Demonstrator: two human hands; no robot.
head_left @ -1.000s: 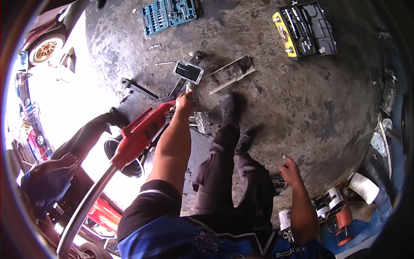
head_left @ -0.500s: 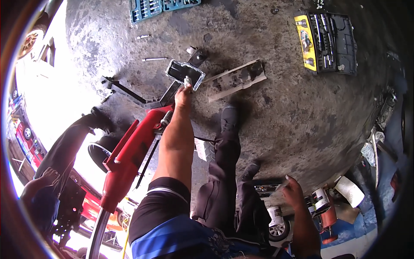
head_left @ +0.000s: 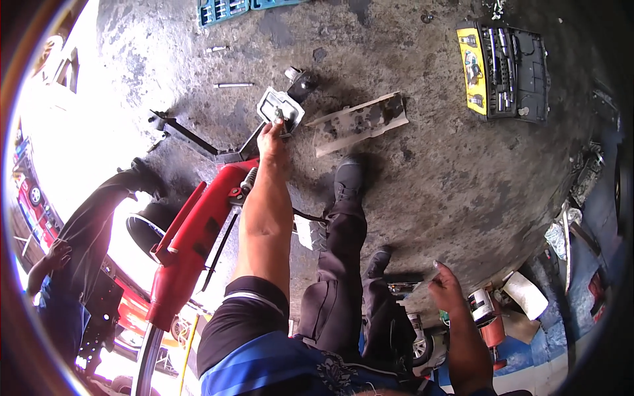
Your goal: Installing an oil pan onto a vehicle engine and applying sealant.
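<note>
My left hand (head_left: pixel 271 140) reaches out ahead, closed on a shallow rectangular metal pan (head_left: pixel 269 105) with a raised rim, like a small oil pan. The pan is tilted, its inside catching the light. My thumb and a small light-coloured piece by it overlap the near part, and I cannot make out that piece. Low on the right, my right hand (head_left: pixel 447 290) hangs with nothing visible in it. One finger sticks out with a whitish smear at its tip; the others are bent. Just right of the pan, a stained cardboard piece (head_left: pixel 362 125) lies on the floor.
A red engine hoist (head_left: pixel 191 244) with black legs stands left of my arm. Beyond are a blue socket case (head_left: pixel 228 8) and a black-and-yellow tool case (head_left: pixel 505 72). A metal bar (head_left: pixel 233 84) lies on the floor. Another person (head_left: pixel 86 244) stands left; cans (head_left: pixel 482 305) sit lower right.
The pan has tipped in my left hand, its inside turning from dark to bright silver, and shifted slightly left. My right hand stays low at the right.
</note>
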